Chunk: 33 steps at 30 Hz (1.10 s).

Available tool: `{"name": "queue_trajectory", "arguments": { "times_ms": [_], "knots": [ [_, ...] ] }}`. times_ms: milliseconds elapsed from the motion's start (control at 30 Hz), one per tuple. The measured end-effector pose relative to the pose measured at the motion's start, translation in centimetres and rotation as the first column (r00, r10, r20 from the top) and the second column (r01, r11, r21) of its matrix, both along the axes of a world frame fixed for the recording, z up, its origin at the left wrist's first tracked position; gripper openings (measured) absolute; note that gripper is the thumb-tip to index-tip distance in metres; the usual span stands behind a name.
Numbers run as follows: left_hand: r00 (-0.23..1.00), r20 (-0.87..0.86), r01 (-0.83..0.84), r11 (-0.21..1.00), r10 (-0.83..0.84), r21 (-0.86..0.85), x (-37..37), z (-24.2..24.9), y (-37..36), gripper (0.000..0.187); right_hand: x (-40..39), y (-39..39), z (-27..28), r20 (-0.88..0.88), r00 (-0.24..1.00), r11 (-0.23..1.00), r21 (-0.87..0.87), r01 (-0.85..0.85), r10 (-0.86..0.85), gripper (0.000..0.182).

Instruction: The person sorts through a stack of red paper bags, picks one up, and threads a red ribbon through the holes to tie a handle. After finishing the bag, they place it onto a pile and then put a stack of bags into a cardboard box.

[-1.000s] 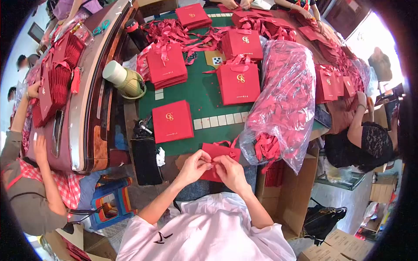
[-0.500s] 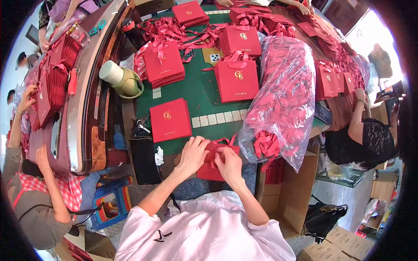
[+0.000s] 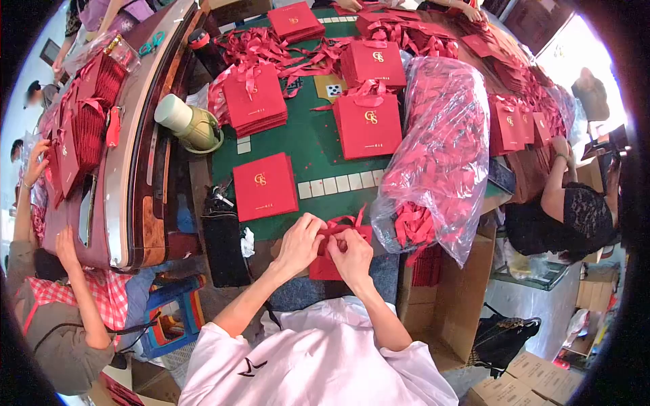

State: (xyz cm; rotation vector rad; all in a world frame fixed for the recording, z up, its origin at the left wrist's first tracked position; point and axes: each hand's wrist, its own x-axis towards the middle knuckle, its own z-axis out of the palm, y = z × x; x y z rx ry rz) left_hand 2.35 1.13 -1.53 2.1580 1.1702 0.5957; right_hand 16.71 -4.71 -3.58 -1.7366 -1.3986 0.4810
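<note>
A red paper gift bag lies at the table's near edge, over my lap, partly covered by my hands. My left hand is closed on the bag's upper left side. My right hand is closed in a pinch at the middle of the bag, on what looks like its red ribbon; the fingertips hide the exact spot. A loop of that ribbon sticks up beyond the bag's top edge. Just past my left hand, a flat stack of red bags with a gold logo rests on the green tabletop.
A clear plastic sack of red ribbons leans at the right, above an open cardboard box. More bag stacks stand farther back. A cream-lidded flask and a black pouch are at the left. Other people work on both sides.
My right hand has shifted slightly left and drawn its fingers in closer to my left hand. The ribbon loop stands a little higher. My left hand stays nearly in place.
</note>
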Motion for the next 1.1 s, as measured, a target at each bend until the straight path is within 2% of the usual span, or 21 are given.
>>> {"name": "queue_trajectory", "arguments": {
  "times_ms": [167, 267, 467, 600, 667, 733, 767, 833, 900, 1000, 1067, 1100],
  "knots": [
    [0.999, -0.026, 0.049, 0.991, -0.047, 0.123, 0.1, 0.1, -0.5, 0.015, -0.6, -0.5, -0.6, 0.041, 0.999, 0.999, 0.053, -0.007, 0.004, 0.015],
    [0.996, -0.083, 0.044, 0.990, -0.033, 0.133, 0.3, 0.3, -0.5, 0.012, -1.1, -0.4, -1.1, 0.061, 0.998, 0.995, 0.098, 0.012, -0.018, 0.015],
    [1.000, -0.004, -0.004, 1.000, 0.004, 0.010, 0.6, 0.2, -0.7, 0.010, -1.4, -0.4, -1.1, 0.186, 0.982, 0.984, 0.173, -0.036, 0.003, 0.017],
    [1.000, 0.005, -0.020, 0.999, 0.021, -0.026, 0.5, 0.2, -0.4, 0.012, -1.1, -0.4, -0.5, 0.155, 0.987, 0.997, 0.064, -0.042, 0.031, 0.014],
    [0.996, 0.074, -0.044, 0.998, 0.046, -0.039, 0.6, -0.1, -0.4, 0.018, -0.5, -0.5, 0.9, 0.169, 0.984, 0.998, 0.018, -0.058, 0.054, 0.013],
    [0.995, 0.080, -0.063, 0.996, 0.068, -0.065, 0.4, -0.8, -0.2, 0.020, 0.5, -0.8, 2.7, 0.053, 0.983, 0.983, -0.071, -0.171, 0.175, 0.015],
    [0.992, 0.086, -0.081, 0.992, 0.089, -0.093, 0.4, -1.1, -0.2, 0.023, 1.1, -0.8, 3.4, 0.056, 0.983, 0.983, -0.071, -0.171, 0.176, 0.015],
    [0.992, 0.088, -0.087, 0.992, 0.095, -0.090, 0.5, -0.7, -0.4, 0.021, 2.3, -0.5, 4.4, -0.088, 0.972, 0.972, -0.074, -0.225, 0.218, 0.018],
    [0.991, 0.086, -0.095, 0.992, 0.102, -0.087, 0.6, -0.1, -0.8, 0.019, 3.2, 0.5, 4.7, 0.021, 0.979, 0.978, -0.064, -0.199, 0.200, 0.010],
    [0.990, 0.138, -0.010, 0.998, 0.001, 0.065, 1.0, 0.2, -1.3, 0.014, 4.4, 1.8, 3.9, 0.064, 0.955, 0.953, -0.115, -0.280, 0.289, 0.011],
    [0.987, 0.158, -0.002, 0.996, -0.013, 0.095, 0.7, 0.0, -1.6, 0.013, 5.3, 2.6, 3.4, -0.022, 0.878, 0.853, -0.225, -0.471, 0.479, 0.015],
    [0.984, 0.177, 0.006, 0.993, -0.027, 0.120, 0.6, -0.1, -1.7, 0.012, 5.8, 3.1, 3.1, -0.022, 0.876, 0.852, -0.224, -0.473, 0.481, 0.015]
  ]
}}
